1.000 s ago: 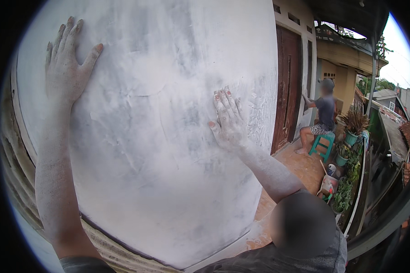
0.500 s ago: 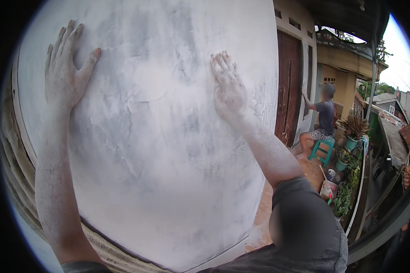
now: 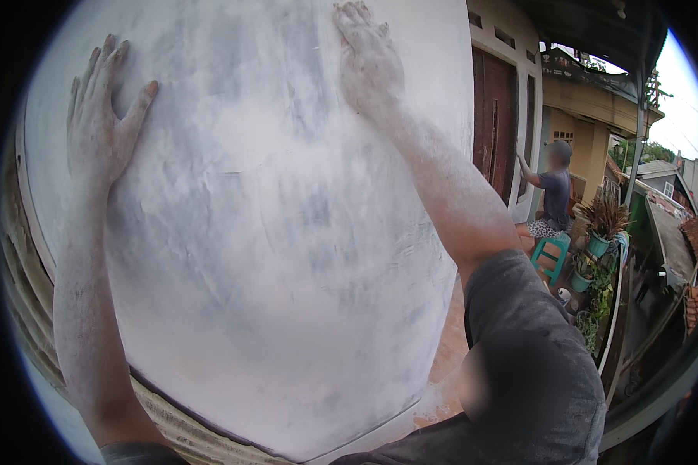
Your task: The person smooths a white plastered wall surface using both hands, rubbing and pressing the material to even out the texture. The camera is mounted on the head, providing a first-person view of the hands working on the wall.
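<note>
A broad wall panel (image 3: pixel 271 256), patchy white and grey with fine cracks and smears, fills most of the view. Flat against its upper left part rests my left hand (image 3: pixel 101 128), dusted white, with the fingers stretched and the thumb apart. High on the panel, right of its middle, is my right hand (image 3: pixel 371 66), also coated in white powder. Its fingers are bent and pressed together against the surface. Whatever lies under that palm, if anything, is hidden.
Corrugated sheeting (image 3: pixel 186 422) runs along the panel's lower left edge. To the right, another person (image 3: pixel 554 190) sits on a green stool (image 3: pixel 550 257) facing a wall beside a dark brown door (image 3: pixel 494 124). Potted plants (image 3: pixel 597 244) line the railing at the far right.
My right hand has slid up the panel and slightly left, with its forearm following. The left hand stays on the panel, almost in place, while the view shifts a little.
</note>
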Motion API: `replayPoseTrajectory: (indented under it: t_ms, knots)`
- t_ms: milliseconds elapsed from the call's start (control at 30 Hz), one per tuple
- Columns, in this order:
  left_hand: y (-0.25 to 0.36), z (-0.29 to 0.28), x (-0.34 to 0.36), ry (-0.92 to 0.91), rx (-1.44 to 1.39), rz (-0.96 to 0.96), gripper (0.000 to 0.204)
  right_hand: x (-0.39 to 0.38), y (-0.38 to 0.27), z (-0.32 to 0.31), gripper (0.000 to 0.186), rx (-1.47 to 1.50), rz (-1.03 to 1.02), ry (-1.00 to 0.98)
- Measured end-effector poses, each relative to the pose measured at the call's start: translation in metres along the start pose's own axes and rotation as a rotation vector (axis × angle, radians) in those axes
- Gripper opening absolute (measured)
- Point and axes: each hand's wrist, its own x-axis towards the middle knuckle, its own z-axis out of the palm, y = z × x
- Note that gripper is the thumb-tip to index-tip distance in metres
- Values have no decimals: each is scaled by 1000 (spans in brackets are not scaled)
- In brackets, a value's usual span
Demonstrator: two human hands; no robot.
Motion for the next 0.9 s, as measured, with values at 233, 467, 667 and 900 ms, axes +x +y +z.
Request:
replayPoseTrajectory:
  t_ms: [233, 467, 667, 900]
  knots:
    - [6, 2, 1, -50, 36, -54, 74, -178, -22, -55, 51, -39, 114, -418]
    - [3, -3, -1, -31, 35, -14, 71, 76, 35, 10, 49, 2, 22, -70]
    - [17, -18, -9, -133, -6, -9, 74, -193, -51, -54, 53, -70, 167, -420]
    - [27, -24, -7, -129, 2, -23, 78, 25, 38, 7, 44, 50, 133, -114]
